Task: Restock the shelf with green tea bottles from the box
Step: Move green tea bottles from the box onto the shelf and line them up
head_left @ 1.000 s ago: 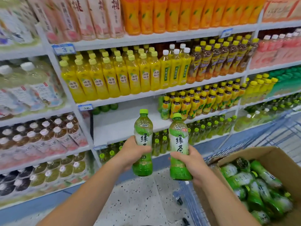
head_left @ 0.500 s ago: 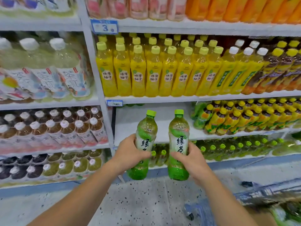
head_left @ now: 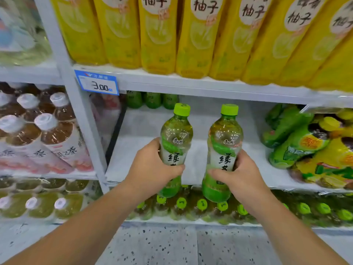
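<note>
The left hand (head_left: 152,169) is wrapped round the label band of the first green tea bottle (head_left: 176,134), and the right hand (head_left: 240,175) grasps the second green tea bottle (head_left: 225,138) at the same height. Both bottles are upright with caps at twelve o'clock, side by side but apart. They are held in the air in front of the bare white shelf (head_left: 194,153), their bases hanging below its front lip. At eleven o'clock from the first bottle, a short row of back-row bottles (head_left: 152,100) in the same green stands deep under the upper board. At three o'clock, slumped bottles (head_left: 298,142) in green and yellow lean into the gap. The box is not in view. Both bottles look full, so I judge each has real weight for one hand. The thin plastic wall would probably give under a hard squeeze, and the glossy film label may be slick. The mid-body hold seems right: close to the balance point, fingers round the narrower waist. Tall and narrow, they would likely tip easily, so each base should land flat before the fingers let go.
</note>
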Tool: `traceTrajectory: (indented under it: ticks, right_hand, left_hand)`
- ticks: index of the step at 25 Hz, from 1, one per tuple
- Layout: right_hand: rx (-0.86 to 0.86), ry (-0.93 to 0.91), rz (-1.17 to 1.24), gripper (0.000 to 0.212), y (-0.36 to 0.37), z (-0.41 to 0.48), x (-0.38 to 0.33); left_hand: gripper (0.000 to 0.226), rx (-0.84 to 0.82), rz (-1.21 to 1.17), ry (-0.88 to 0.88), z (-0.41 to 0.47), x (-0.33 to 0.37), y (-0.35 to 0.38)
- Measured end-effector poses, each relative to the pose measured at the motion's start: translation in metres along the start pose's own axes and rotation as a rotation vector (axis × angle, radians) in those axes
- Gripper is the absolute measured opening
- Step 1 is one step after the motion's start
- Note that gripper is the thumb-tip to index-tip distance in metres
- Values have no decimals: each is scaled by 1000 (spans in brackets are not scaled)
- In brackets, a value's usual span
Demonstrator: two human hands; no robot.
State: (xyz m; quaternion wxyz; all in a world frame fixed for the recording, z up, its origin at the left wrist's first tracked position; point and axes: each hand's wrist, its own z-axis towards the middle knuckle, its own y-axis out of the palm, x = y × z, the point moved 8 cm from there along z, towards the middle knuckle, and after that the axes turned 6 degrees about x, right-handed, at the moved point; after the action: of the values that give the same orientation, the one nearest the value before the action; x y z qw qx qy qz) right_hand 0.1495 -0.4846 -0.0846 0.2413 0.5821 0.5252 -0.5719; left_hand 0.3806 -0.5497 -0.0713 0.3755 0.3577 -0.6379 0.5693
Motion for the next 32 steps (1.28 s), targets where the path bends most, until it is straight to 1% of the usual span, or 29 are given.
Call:
traceTrajectory:
  ticks: [2, 5, 7, 10, 15, 17, 19, 21, 23, 25, 28, 30, 32]
  right_hand:
    - [9, -61, 13, 50, -1, 26, 8]
    - [17, -131, 27, 57, 0, 56, 12]
    - [24, -172, 52, 56, 0, 74, 16]
    - [39, -228, 62, 52, 7, 93, 24]
    - [28, -297, 82, 60, 14, 102, 31]
    - [28, -303, 33, 66, 18, 96, 43]
    - [79, -344, -55, 69, 15, 84, 52]
    - [116, -370, -134, 57, 14, 77, 57]
    - [140, -410, -192, 48, 14, 79, 53]
    - [149, -441, -203, 47, 17, 88, 49]
    - [151, -459, -163, 51, 22, 114, 45]
    - [159, -440, -136, 50, 26, 135, 43]
    - [163, -433, -122, 49, 30, 157, 40]
  left_hand:
    - [45, 59, -25, 37, 21, -7, 15]
    - [46, 103, -50, 86, 45, -6, 31]
    - [47, 115, -61, 127, 60, -5, 42]
    - [49, 92, -121, 179, 76, -7, 54]
    - [55, 34, -216, 249, 87, -8, 63]
    - [65, -14, -238, 229, 83, -17, 66]
    - [72, -37, -188, 220, 77, -32, 70]
    - [71, 11, -81, 208, 72, -48, 71]
    - [60, 81, -78, 217, 72, -58, 67]
    - [51, 114, -79, 246, 76, -58, 67]
    - [48, 163, -68, 284, 99, -53, 71]
    - [46, 201, -67, 272, 122, -52, 78]
    - [50, 245, -45, 250, 145, -49, 83]
